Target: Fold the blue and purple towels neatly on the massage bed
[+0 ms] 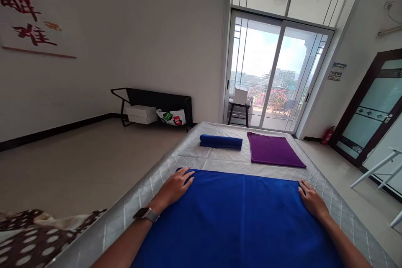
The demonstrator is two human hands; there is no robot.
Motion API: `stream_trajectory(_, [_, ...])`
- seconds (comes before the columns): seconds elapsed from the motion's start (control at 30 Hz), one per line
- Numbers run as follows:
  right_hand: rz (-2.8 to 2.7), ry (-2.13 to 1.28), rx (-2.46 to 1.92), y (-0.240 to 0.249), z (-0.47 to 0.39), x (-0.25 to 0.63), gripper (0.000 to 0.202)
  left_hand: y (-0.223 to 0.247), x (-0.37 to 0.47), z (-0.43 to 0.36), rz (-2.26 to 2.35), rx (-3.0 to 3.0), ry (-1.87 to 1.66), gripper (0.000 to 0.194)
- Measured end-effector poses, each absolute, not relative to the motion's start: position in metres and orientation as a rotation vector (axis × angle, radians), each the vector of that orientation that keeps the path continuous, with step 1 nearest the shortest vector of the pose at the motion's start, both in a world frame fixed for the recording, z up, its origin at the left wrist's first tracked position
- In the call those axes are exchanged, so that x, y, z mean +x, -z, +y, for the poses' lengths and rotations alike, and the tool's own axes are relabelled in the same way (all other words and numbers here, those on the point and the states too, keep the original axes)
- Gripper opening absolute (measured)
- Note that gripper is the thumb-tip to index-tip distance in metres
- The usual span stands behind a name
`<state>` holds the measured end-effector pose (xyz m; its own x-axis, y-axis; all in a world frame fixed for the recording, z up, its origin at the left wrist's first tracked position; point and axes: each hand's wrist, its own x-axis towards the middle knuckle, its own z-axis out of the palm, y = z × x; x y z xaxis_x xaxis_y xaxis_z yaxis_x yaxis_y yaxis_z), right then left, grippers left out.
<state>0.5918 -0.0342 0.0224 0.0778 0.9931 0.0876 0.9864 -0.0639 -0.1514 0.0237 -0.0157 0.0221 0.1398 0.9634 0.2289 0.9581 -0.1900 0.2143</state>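
Observation:
A large blue cloth (238, 217) lies spread on the silvery quilted surface (194, 157), with a crease down its middle. My left hand (176, 185), below a wrist watch, rests on the cloth's far left corner, fingers apart. At the far right corner lies my right hand (310, 197), its fingers stretched out over the edge. Neither hand holds anything. Beyond the cloth are a rolled or folded blue cloth (221, 142) and, to its right, a flat purple cloth (274, 150).
Brown polka-dot fabric (34, 238) is at the lower left. A black bench (157, 99) with white boxes (140, 114) beneath stands by the wall. Glass sliding doors (266, 75) are at the back; a white stool (381, 167) is at the right.

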Motion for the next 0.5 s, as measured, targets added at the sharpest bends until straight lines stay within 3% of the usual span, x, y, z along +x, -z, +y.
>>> stream_trajectory(0.23, [-2.093,-0.018,-2.256,-0.022,-0.032,0.592,0.058,-0.021,0.023,-0.016,2.037,2.236,-0.232,0.062])
stream_trajectory(0.5, [-2.097,0.05,-2.408,-0.038,-0.034,0.586,0.058,-0.027,0.025,-0.018,2.12,2.107,-0.219,0.07])
